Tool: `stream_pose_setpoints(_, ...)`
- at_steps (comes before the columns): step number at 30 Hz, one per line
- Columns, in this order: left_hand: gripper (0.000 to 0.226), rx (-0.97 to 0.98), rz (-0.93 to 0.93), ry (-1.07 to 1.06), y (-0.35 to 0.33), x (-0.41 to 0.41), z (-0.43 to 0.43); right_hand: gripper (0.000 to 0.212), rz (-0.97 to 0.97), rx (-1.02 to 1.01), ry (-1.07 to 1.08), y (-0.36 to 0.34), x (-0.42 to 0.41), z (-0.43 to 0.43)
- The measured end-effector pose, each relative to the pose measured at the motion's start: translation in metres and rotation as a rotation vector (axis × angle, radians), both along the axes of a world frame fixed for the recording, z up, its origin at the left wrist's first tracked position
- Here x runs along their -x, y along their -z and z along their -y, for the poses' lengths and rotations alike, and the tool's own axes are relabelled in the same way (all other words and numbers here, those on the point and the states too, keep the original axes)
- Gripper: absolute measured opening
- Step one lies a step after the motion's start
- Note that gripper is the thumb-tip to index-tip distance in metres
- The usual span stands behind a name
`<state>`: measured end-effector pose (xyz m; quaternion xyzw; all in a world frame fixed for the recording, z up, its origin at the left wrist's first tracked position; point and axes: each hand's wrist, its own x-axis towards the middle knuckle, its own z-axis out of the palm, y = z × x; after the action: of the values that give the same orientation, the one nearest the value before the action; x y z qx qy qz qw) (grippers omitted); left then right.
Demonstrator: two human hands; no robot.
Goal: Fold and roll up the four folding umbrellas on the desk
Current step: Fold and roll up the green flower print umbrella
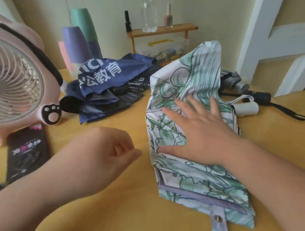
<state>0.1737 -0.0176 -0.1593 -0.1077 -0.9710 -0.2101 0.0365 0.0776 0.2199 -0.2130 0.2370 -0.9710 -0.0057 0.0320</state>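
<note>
1. The right hand lies flat with fingers spread, pressing the white-and-green floral umbrella onto the yellow bench.
2. The left hand hovers just left of it, fingers curled, holding nothing.
3. A crumpled navy umbrella lies behind; its white print reads "公教育".
4. A grey umbrella and a black umbrella lie at the back right.
5. The blue label on the bottle is too blurred to read.

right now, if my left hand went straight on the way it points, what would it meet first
The left hand points right over bare desk; it would likely first meet the floral umbrella at its left edge, by the thumb of the right hand lying flat on it. Depth is uncertain.
</note>
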Motion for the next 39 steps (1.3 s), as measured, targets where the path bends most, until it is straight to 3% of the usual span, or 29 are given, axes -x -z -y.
stream_pose_setpoints(4, 0.014, -0.16, 0.099, -0.048, 0.018, 0.013, -0.02, 0.109, -0.013, 0.01, -0.017, -0.002, -0.003, 0.002)
stream_pose_setpoints(10, 0.018, -0.036, -0.115, 0.295, 0.046, 0.016, -0.028, 0.11, 0.027, 0.039, -0.07, -0.003, -0.006, 0.002)
stream_pose_setpoints(15, 0.018, -0.314, -0.088, 0.129, 0.055, 0.012, -0.02, 0.11, 0.184, 0.186, -0.083, -0.018, 0.001, -0.014)
stream_pose_setpoints(19, 0.024, -0.286, -0.105, 0.172, 0.056, 0.01, -0.026, 0.097, 0.154, 0.141, -0.047, -0.016, 0.004, -0.015)
stream_pose_setpoints(23, 0.02, -0.366, -0.082, 0.032, 0.055, 0.016, -0.035, 0.087, 0.142, 0.176, -0.047, -0.013, 0.007, -0.014)
stream_pose_setpoints(30, 0.044, -0.552, 0.085, -0.063, 0.051, 0.021, -0.032, 0.094, 0.111, 0.197, -0.059, -0.009, 0.007, -0.016)
stream_pose_setpoints(35, 0.04, -0.736, 0.165, -0.048, 0.053, 0.035, -0.03, 0.116, 0.136, 0.138, -0.045, -0.013, 0.005, -0.013)
stream_pose_setpoints(39, 0.037, -0.785, 0.127, -0.049, 0.059, 0.045, -0.029, 0.132, 0.177, 0.118, -0.062, -0.016, 0.003, -0.013)
